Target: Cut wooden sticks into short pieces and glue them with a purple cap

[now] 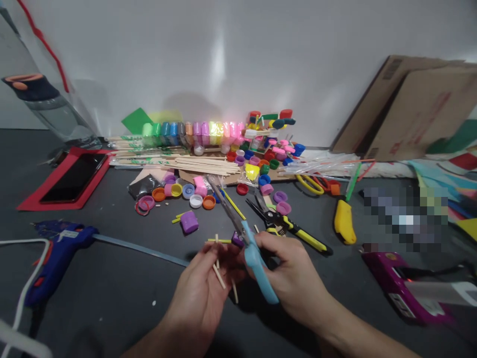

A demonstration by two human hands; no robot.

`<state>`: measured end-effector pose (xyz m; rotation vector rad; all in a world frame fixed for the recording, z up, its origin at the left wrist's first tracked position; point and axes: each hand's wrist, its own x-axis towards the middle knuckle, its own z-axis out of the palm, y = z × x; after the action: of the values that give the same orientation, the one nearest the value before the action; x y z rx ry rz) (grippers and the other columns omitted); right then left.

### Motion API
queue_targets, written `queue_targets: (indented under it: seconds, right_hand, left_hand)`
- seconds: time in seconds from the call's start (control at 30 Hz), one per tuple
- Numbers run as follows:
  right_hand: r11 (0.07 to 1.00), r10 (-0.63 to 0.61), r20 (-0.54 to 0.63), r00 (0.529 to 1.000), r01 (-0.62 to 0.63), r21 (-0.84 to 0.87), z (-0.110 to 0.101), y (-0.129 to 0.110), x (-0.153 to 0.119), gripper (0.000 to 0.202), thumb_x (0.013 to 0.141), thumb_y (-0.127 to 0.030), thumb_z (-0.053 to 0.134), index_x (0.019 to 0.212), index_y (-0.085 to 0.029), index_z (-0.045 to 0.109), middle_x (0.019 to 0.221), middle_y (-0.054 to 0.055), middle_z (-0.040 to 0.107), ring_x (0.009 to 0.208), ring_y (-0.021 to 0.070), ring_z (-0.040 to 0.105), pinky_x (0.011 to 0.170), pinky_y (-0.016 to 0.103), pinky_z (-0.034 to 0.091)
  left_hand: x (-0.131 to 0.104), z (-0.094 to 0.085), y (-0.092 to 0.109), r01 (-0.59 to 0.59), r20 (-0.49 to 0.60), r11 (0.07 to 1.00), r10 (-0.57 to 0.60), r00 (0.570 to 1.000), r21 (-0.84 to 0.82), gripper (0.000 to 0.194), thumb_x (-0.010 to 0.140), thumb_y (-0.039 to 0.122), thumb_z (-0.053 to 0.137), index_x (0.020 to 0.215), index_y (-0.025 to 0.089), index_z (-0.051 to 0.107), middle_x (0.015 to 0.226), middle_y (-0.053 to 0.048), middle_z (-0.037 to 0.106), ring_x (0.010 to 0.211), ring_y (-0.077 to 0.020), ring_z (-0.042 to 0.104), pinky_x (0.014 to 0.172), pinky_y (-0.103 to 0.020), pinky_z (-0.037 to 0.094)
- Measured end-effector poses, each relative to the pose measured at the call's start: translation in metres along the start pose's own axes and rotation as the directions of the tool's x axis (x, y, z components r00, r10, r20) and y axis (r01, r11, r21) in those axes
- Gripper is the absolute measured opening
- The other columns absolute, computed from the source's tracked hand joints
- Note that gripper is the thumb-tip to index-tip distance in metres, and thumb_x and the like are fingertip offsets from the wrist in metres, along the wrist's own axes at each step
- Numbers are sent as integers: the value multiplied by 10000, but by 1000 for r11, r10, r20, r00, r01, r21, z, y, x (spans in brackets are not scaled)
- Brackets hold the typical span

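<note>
My right hand (292, 276) is wrapped round the blue handles of a pair of scissors (255, 263), whose blades point up and away to the left. Beside it, my left hand (203, 293) holds short wooden sticks (219, 276) between its fingers and palm. One more stick (234, 291) hangs below the fingers. Just beyond the hands, a purple piece (237, 238) is partly hidden behind the scissors. Farther off sits a purple cap (189, 222) with yellow-green sticks. Black-and-yellow pliers (290, 226) lie to the right of the scissors.
A blue glue gun (61, 258) with a white cord lies at left, near a phone (74, 178) on red paper. Coloured caps, wooden skewers (206, 165) and clay packs span the back. A yellow cutter (345, 221) and a magenta device (406, 288) are at right.
</note>
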<state>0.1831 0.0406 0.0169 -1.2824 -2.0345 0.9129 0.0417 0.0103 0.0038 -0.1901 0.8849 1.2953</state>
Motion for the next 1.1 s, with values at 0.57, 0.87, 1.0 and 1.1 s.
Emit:
queue_targets:
  seconds: [0.57, 0.87, 1.0, 1.1]
  right_hand:
    - [983, 118, -189, 975, -88, 161, -19, 14, 5, 210, 803, -318, 693, 676, -165, 627, 600, -28, 552, 556, 102, 459, 515, 218, 386]
    - [993, 81, -163, 983, -65, 102, -20, 15, 2, 272, 781, -323, 716, 604, -160, 590, 605, -31, 546, 560, 94, 436, 521, 217, 362]
    - [995, 46, -141, 989, -32, 99, -22, 15, 3, 269, 804, -316, 690, 606, -159, 597, 595, -31, 562, 555, 96, 453, 526, 214, 366]
    - [995, 25, -138, 990, -11, 101, -23, 15, 3, 271, 812, -327, 688, 617, -158, 605, 594, -33, 560, 553, 95, 443, 522, 210, 364]
  left_hand:
    - [-11, -22, 0, -426, 425, -3, 43, 904, 905, 94, 823, 201, 628, 736, 236, 614, 529, 28, 483, 478, -148, 368, 544, -284, 151]
    - [-7, -16, -2, -418, 422, -89, 35, 906, 904, 241, 761, 205, 644, 594, 247, 476, 510, 59, 299, 447, -138, 156, 550, -286, 119]
    - [-9, -12, -4, -413, 417, -115, 13, 909, 904, 272, 719, 121, 625, 554, 237, 443, 503, 72, 233, 476, -123, 76, 558, -305, 112]
    - [-11, -13, -3, -448, 446, -133, -48, 894, 884, 249, 683, 97, 638, 572, 221, 453, 513, 64, 292, 481, -113, 136, 554, -301, 121]
